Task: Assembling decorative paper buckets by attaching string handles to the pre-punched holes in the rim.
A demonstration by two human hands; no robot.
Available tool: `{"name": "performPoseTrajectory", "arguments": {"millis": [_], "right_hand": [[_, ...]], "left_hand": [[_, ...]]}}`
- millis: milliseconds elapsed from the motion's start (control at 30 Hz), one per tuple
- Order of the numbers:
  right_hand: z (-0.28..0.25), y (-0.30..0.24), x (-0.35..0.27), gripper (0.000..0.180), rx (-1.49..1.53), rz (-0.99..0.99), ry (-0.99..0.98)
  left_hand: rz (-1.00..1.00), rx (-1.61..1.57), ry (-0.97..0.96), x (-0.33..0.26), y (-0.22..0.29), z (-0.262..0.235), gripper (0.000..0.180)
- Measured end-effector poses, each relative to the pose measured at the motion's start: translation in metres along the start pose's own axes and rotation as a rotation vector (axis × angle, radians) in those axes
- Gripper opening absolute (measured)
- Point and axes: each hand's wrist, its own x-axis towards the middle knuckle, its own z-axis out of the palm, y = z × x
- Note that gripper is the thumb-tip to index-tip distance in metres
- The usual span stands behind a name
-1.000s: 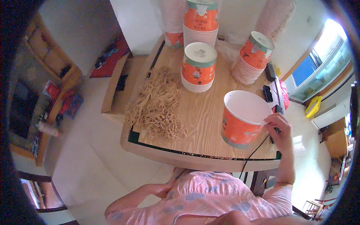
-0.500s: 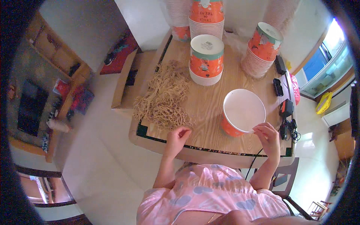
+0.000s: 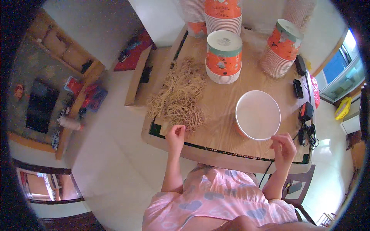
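In the head view, we are looking down at an orange bucket (image 3: 258, 115) that is standing mouth up at the right of the desk (image 3: 221, 115), near its front edge. Our right hand (image 3: 284, 148) is touching the near right of its rim; we are unable to tell whether thumb and fingers are truly clamping it. Our left hand (image 3: 176, 134) is resting at the near edge of the tan cord (image 3: 179, 92), its fingers curling inward; we are not making out whether a strand is lying between the tips.

We are judging the bucket to be light, thin-walled card: stiff at the rolled rim, easily dented at the side, perhaps a little slippery. The rim is offering the best hold, with 1 thumb inside and the fingers outside. The cord is looking soft, light and prone to snagging, so we are favouring a loose end over the heap.

The desk is showing smooth wood grain. Behind the bucket, 1 short upturned stack (image 3: 224, 57) is standing in front of taller ones. A black adapter (image 3: 306, 111) is sitting at the right edge. Beyond, pale floor (image 3: 111, 142) is spreading left, and a window (image 3: 341, 63) is glowing at right.
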Motion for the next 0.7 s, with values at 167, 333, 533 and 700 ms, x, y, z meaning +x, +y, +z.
{"name": "performPoseTrajectory", "arguments": {"millis": [167,333,533,700], "right_hand": [[0.027,-0.008,-0.018,0.007,0.129,-0.085,-0.112],[0.036,-0.004,-0.026,0.012,0.097,-0.104,-0.243],[0.044,0.024,-0.039,0.012,0.133,0.107,-0.427],[0.083,0.057,-0.062,0.021,0.334,0.560,-0.611]], "left_hand": [[-0.116,0.059,-0.003,0.018,0.008,0.007,0.023],[-0.069,0.130,0.034,0.024,0.008,0.015,0.016],[-0.024,-0.175,-0.513,-0.047,0.057,0.009,0.005],[0.084,-0.154,-0.772,-0.096,0.075,0.040,0.009]]}}
